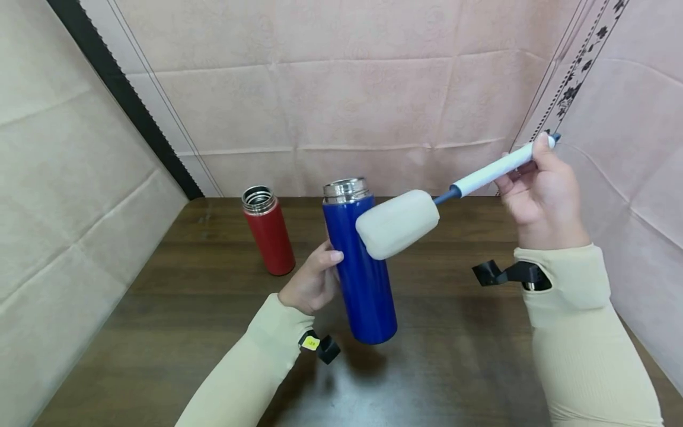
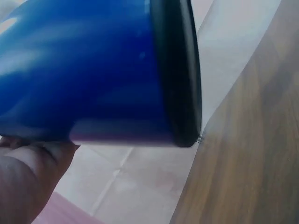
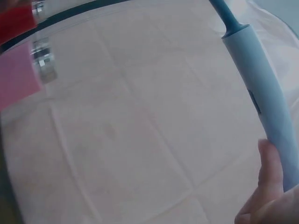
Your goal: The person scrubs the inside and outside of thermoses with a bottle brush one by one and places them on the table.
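My left hand (image 1: 316, 279) grips a blue flask (image 1: 363, 284) round its side. The flask leans slightly, its steel mouth uncovered and pointing up, its dark base (image 2: 180, 70) raised off the table in the left wrist view. My right hand (image 1: 546, 198) holds a sponge bottle brush near the end of its pale blue handle (image 1: 493, 172), thumb along it. The brush's white sponge head (image 1: 397, 224) points down to the left and overlaps the flask's upper side in the head view. In the right wrist view the handle (image 3: 266, 88) shows, the sponge out of frame.
A red flask (image 1: 271, 237), also uncapped, stands on the dark wooden table (image 1: 203, 332) left of the blue one. Pale cloth walls (image 1: 347, 107) close off the back and both sides. A pink shape with a shiny neck (image 3: 44, 60) shows in the right wrist view.
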The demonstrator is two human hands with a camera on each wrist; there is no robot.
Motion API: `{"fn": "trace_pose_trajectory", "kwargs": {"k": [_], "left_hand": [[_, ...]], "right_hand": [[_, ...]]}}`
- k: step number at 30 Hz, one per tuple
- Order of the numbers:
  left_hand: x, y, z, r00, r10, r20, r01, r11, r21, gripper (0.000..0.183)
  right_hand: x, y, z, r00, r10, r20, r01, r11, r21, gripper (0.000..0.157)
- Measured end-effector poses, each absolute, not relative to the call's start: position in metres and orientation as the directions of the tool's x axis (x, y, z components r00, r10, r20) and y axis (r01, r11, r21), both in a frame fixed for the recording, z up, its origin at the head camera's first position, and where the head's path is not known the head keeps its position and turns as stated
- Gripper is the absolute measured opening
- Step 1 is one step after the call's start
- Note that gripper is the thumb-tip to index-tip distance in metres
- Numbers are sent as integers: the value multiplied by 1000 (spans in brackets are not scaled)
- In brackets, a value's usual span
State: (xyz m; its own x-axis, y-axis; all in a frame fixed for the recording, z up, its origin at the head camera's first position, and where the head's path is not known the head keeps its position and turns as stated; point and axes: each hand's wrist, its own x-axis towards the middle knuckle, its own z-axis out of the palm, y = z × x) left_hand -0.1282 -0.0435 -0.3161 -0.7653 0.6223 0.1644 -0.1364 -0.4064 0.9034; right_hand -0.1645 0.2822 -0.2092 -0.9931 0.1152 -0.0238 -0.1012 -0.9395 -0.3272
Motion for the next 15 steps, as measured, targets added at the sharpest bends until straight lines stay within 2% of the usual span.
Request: {"fn": "trace_pose_trajectory", "kwargs": {"k": [8,15], "left_hand": [[-125,-40,-317,-770,618,159,-152,-419,895,75],[-126,-39,-316,-819,548,168,-101,-426,899,77]], "right_hand": [[-172,272,-202,-988,147,-45,-131,-957,-258,14],[-177,265,-215,-991,103,-84,-69,-938,-339,15]]}}
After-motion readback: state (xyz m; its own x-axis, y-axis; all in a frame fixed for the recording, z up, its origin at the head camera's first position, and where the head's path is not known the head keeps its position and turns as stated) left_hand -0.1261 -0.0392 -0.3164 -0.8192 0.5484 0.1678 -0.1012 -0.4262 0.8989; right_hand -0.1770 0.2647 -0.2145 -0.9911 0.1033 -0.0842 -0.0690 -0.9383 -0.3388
